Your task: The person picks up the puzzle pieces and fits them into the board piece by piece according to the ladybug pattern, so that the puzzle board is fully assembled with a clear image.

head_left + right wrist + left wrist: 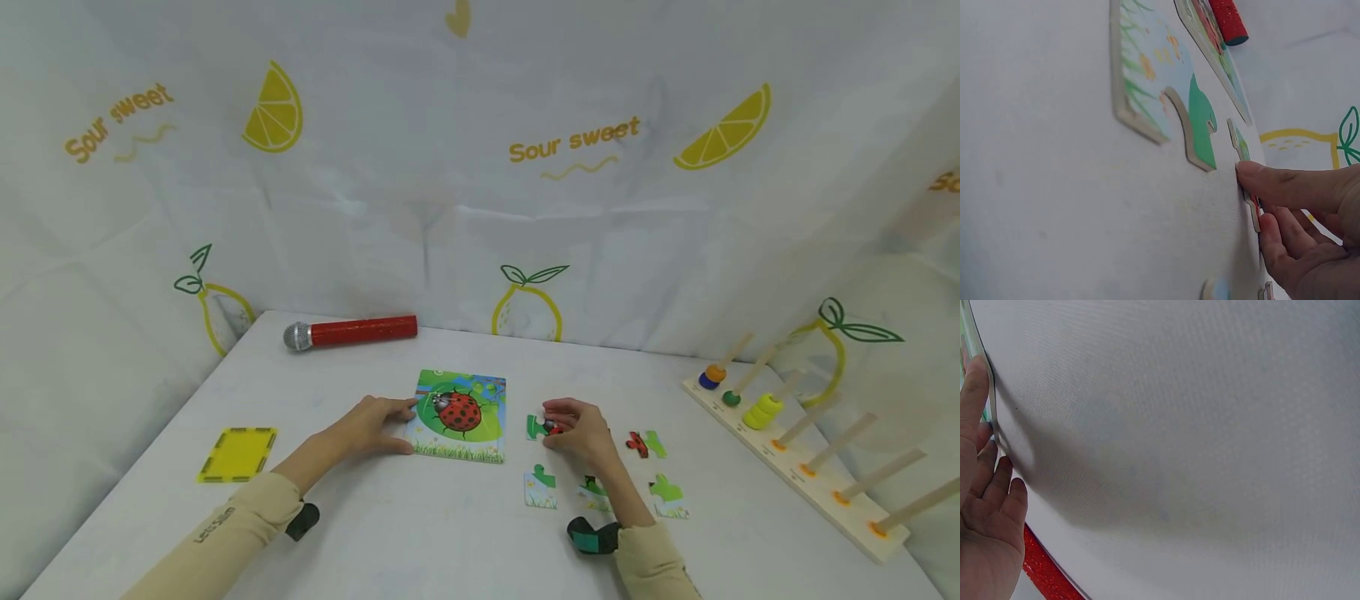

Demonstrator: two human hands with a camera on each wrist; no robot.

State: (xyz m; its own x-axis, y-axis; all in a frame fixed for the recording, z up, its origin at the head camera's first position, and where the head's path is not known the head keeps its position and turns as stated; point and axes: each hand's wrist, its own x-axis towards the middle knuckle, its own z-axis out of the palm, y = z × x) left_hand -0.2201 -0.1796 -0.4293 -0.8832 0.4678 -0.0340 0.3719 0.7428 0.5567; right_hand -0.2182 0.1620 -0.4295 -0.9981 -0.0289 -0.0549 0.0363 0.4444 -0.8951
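A ladybug puzzle board lies flat on the table. My left hand rests at its left edge, fingertips touching the side; in the left wrist view the fingers are loosely extended along that edge. To the right of the board, my right hand pinches a puzzle piece with part of the red ladybug, thumb on the near side and fingers on the far side. Against it sits a green piece. In the right wrist view the pinched piece lies low at the table, partly hidden by the fingers.
Loose puzzle pieces lie around my right hand: a flowered one, a green one and a red-green one. A red microphone lies behind, a yellow square frame to the left, a wooden peg rack to the right.
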